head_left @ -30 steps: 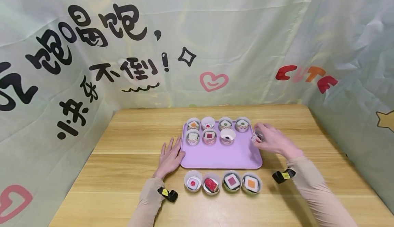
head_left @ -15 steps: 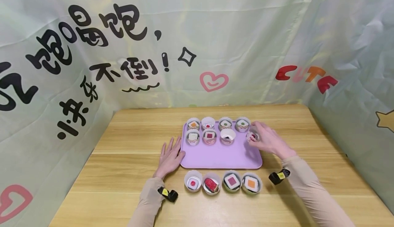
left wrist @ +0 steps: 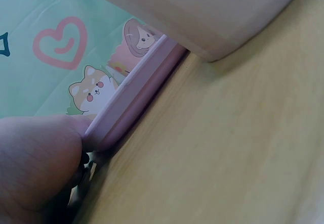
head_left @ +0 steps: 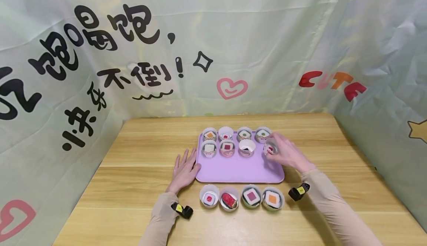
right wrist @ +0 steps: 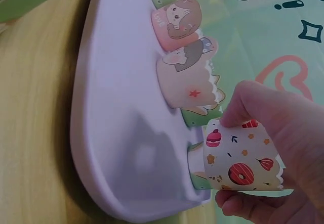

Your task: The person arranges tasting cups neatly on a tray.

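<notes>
My right hand [head_left: 289,152] pinches a small paper baking cup [head_left: 269,149] between thumb and fingers at the right side of the lilac tray [head_left: 240,172]. In the right wrist view the cup [right wrist: 243,158] has a doughnut print and leans sideways; whether it touches the tray cannot be told. Its contents are mostly hidden, with a bit of red showing from above. On the table at the tray's left edge lies my left hand [head_left: 183,170], fingers spread and straight, its thumb against the rim.
Two rows of filled paper cups stand on the tray's back half, among them one with a red-centred square [head_left: 227,147] and a deep white one [head_left: 247,147]. Before the tray, a row includes a red-topped sushi cup [head_left: 229,199] and an orange-centred one [head_left: 272,199]. Printed cloth [head_left: 267,53] hangs behind.
My right hand has moved left with the paper cup, from the tray's right edge to over its right part, near the back row. The left hand has stayed put.
</notes>
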Demonstrator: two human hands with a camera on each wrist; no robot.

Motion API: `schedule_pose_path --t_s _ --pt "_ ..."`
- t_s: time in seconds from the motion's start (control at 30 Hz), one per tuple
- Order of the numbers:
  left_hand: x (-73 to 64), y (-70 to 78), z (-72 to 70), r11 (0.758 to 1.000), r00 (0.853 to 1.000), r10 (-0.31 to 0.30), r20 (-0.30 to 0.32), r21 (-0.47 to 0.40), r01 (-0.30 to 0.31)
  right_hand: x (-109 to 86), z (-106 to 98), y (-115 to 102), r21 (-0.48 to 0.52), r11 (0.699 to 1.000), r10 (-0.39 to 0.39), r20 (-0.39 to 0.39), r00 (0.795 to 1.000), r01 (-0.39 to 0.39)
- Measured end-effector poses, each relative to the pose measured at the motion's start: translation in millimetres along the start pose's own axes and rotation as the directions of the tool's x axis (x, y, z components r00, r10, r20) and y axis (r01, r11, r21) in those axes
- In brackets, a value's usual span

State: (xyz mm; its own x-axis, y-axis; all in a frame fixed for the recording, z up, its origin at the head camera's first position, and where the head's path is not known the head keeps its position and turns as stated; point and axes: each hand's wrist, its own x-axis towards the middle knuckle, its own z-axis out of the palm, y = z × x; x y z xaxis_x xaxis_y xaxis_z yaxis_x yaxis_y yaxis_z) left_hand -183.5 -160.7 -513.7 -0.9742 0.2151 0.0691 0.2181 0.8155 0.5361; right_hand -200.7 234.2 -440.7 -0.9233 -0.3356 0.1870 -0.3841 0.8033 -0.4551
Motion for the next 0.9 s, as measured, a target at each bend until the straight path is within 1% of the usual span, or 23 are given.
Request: schedule_pose_path --t_s 0.3,0.5,0.63,0.8,0.9 --pt "-0.5 0.4 -0.7 1.000 1.000 0.001 0.001 0.000 -0.001 3.6 7.1 1.1 -0.004 1.000 -0.009 0.026 1.000 0.009" --pt "-0.4 0.8 -0.9 1.000 1.000 0.000 0.005 -0.003 0.000 3.7 10.0 1.9 0.004 1.000 -0.013 0.025 1.000 0.013" --pt "-0.2 0.8 -0.7 1.000 1.000 -0.001 0.006 -0.001 0.001 3.8 11.2 2.5 0.012 1.000 0.002 0.037 0.999 -0.003" --pt "-0.2 0.7 -0.4 1.000 1.000 -0.002 0.005 -0.002 0.002 3.5 12.1 2.9 0.019 0.999 0.045 0.065 0.997 -0.046" --pt "-0.1 0.7 -0.4 1.000 1.000 -0.005 0.004 -0.001 0.005 2.8 12.6 4.0 0.022 0.998 0.053 0.072 0.996 -0.055"
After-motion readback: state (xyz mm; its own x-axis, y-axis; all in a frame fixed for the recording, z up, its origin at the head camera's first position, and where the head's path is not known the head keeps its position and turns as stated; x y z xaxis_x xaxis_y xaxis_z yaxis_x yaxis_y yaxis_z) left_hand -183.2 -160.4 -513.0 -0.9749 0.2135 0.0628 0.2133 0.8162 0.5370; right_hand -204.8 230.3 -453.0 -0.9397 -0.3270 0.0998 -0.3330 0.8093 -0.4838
